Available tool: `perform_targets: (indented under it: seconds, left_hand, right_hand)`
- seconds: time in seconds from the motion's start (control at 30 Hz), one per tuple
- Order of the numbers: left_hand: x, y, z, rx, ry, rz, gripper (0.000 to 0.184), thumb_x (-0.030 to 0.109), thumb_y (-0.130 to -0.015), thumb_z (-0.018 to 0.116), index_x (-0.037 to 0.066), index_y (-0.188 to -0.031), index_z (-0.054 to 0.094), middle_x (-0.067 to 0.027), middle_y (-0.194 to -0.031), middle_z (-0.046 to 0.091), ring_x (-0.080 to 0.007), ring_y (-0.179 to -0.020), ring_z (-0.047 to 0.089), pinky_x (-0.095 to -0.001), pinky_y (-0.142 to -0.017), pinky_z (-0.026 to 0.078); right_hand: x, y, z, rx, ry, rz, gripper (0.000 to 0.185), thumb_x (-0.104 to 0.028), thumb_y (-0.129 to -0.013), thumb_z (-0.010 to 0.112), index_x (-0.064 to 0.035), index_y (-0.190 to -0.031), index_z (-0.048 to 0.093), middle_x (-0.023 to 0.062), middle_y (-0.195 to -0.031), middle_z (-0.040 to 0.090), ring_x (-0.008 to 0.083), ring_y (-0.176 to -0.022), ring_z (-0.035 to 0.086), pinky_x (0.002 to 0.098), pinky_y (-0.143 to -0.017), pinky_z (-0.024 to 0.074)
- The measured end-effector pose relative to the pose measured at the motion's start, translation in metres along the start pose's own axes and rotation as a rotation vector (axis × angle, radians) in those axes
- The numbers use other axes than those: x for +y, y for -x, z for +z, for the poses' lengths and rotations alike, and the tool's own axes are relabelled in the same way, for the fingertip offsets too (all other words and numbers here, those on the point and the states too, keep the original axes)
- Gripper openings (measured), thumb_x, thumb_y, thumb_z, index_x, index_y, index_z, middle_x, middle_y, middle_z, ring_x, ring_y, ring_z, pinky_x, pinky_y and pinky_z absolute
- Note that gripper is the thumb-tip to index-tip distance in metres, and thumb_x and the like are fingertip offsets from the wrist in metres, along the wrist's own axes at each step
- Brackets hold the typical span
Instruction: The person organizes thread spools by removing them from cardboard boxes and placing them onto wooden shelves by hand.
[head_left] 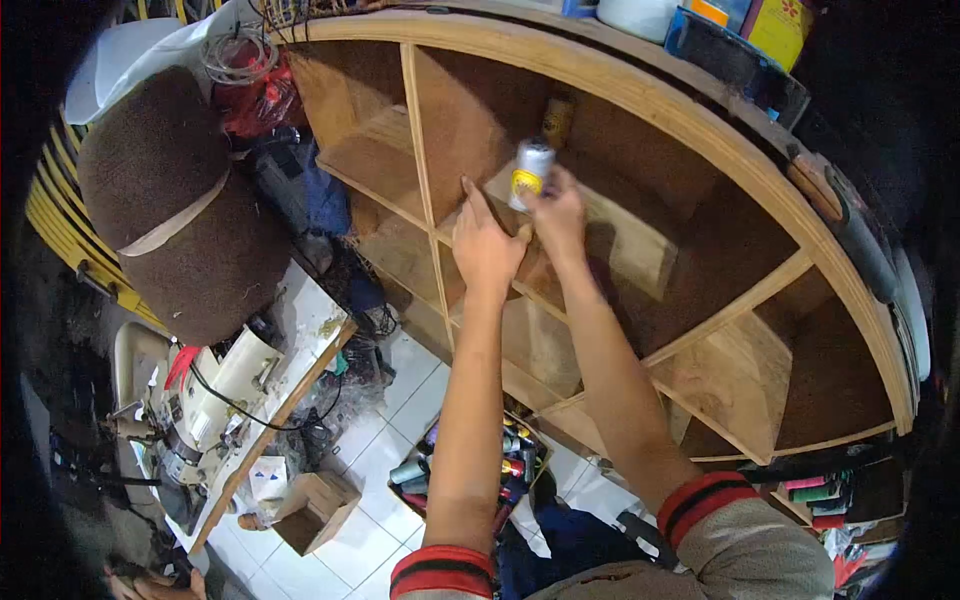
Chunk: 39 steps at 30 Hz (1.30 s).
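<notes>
My right hand (558,215) is wrapped round a silver-grey thread spool (534,160) with a yellow label, held upright inside a compartment of the wooden shelf unit (655,86). Just left of it, my left hand (486,245) has its fingers spread over the shelf board and holds nothing. Behind the spool, a gold-brown cylinder (559,117) stands in the shaded back of the same compartment. Below my forearms, a box on the floor carries several coloured spools (513,466).
At left, a sewing machine (235,370) sits on a table with a wooden edge (275,430). A large brown fabric roll (165,210) lies behind it. An open cardboard box (315,512) rests on the tiled floor. Another person's hand (155,585) appears at lower left.
</notes>
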<state>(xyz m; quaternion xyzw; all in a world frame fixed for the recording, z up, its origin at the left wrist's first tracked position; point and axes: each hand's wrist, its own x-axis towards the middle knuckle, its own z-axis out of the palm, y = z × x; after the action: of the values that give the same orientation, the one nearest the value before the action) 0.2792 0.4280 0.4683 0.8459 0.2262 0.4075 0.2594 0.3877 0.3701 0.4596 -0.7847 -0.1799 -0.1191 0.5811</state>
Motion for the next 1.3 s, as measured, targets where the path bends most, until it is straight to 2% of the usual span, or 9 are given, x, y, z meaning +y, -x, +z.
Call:
perform_targets:
  seconds: [0.2,0.4,0.6,0.67,0.83,0.97,1.07,1.17,1.3]
  left_hand:
    - [-0.007,-0.001,0.009,0.039,0.002,0.014,0.07,0.022,-0.082,0.057,-0.005,-0.137,0.023,-0.0224,-0.114,0.051,-0.0364,-0.103,0.05,-0.0418,-0.089,0.04]
    - [-0.008,-0.005,0.01,0.047,0.064,-0.031,0.062,0.019,-0.081,0.057,-0.005,-0.133,0.032,-0.0237,-0.114,0.052,-0.037,-0.104,0.051,-0.0412,-0.09,0.04]
    - [-0.011,-0.006,0.014,0.085,0.028,0.008,0.061,0.018,-0.081,0.057,-0.004,-0.133,0.033,-0.0201,-0.109,0.054,-0.0356,-0.099,0.052,-0.0405,-0.088,0.041]
    - [-0.015,-0.004,0.017,0.073,0.026,-0.006,0.061,0.019,-0.081,0.058,-0.002,-0.133,0.033,-0.0179,-0.109,0.055,-0.0359,-0.099,0.052,-0.0407,-0.087,0.041]
    - [-0.029,-0.004,0.028,0.29,0.108,0.156,0.044,0.022,-0.084,0.054,-0.001,-0.121,0.048,-0.0199,-0.102,0.058,-0.0367,-0.095,0.054,-0.0428,-0.085,0.042]
    - [-0.075,0.039,-0.025,0.274,0.523,0.082,0.042,0.026,-0.086,0.055,-0.001,-0.117,0.052,-0.0236,-0.113,0.056,-0.0336,-0.107,0.054,-0.0387,-0.09,0.041]
    - [-0.143,0.139,-0.077,0.067,0.183,-0.29,0.037,0.028,-0.087,0.055,-0.002,-0.109,0.057,-0.0189,-0.102,0.062,-0.0239,-0.089,0.061,-0.0329,-0.079,0.046]
    - [-0.223,0.278,-0.076,0.078,0.266,-0.459,0.029,0.015,-0.082,0.057,-0.002,-0.106,0.057,-0.0203,-0.093,0.062,-0.0345,-0.085,0.06,-0.0351,-0.078,0.047]
    - [-0.267,0.451,-0.061,-0.315,0.009,-0.719,0.027,0.008,-0.08,0.058,-0.001,-0.105,0.058,-0.0185,-0.095,0.061,-0.0309,-0.087,0.06,-0.0351,-0.076,0.047]
  right_hand:
    - [0.034,-0.084,-0.003,0.037,0.548,0.18,0.051,-0.024,-0.08,0.062,0.0012,-0.122,0.047,0.0165,-0.113,0.056,0.0285,-0.102,0.054,0.0336,-0.089,0.0419]
    - [0.112,-0.166,0.029,0.074,-0.335,-0.119,0.037,-0.023,-0.09,0.05,0.0013,-0.118,0.05,0.0108,-0.118,0.051,0.0241,-0.104,0.049,0.0332,-0.09,0.0395]
    - [0.058,-0.123,0.001,0.198,0.062,-0.035,0.044,-0.027,-0.092,0.048,-0.0016,-0.127,0.043,0.0109,-0.127,0.044,0.024,-0.11,0.045,0.033,-0.097,0.0346]
    - [0.075,-0.137,-0.01,0.182,0.355,-0.035,0.06,-0.04,-0.083,0.057,-0.0016,-0.127,0.043,0.0168,-0.126,0.047,0.0287,-0.112,0.047,0.0347,-0.094,0.0368]
    - [0.011,-0.086,-0.03,0.201,0.189,-0.049,0.024,-0.021,-0.084,0.06,-0.0025,-0.1,0.06,0.0062,-0.089,0.06,0.0198,-0.078,0.056,0.0322,-0.07,0.0466]
    - [-0.05,0.086,-0.047,-0.346,-0.58,-0.27,0.02,-0.009,-0.085,0.06,0.0019,-0.102,0.058,0.0081,-0.093,0.063,0.0182,-0.079,0.062,0.0304,-0.072,0.0513]
    - [-0.005,0.202,-0.055,-0.85,-0.558,0.093,0.025,-0.007,-0.085,0.059,0.0023,-0.109,0.055,0.0115,-0.098,0.063,0.0187,-0.09,0.062,0.0299,-0.078,0.0513]
    - [0.14,0.3,-0.049,-1.189,-0.281,0.605,0.034,-0.009,-0.084,0.062,0.0011,-0.115,0.052,0.0109,-0.104,0.061,0.017,-0.092,0.061,0.0276,-0.079,0.0495]
    - [0.27,0.406,-0.043,-1.21,0.08,0.389,0.045,-0.013,-0.078,0.069,-0.0038,-0.118,0.052,0.011,-0.105,0.061,0.0195,-0.097,0.059,0.0301,-0.082,0.0472]
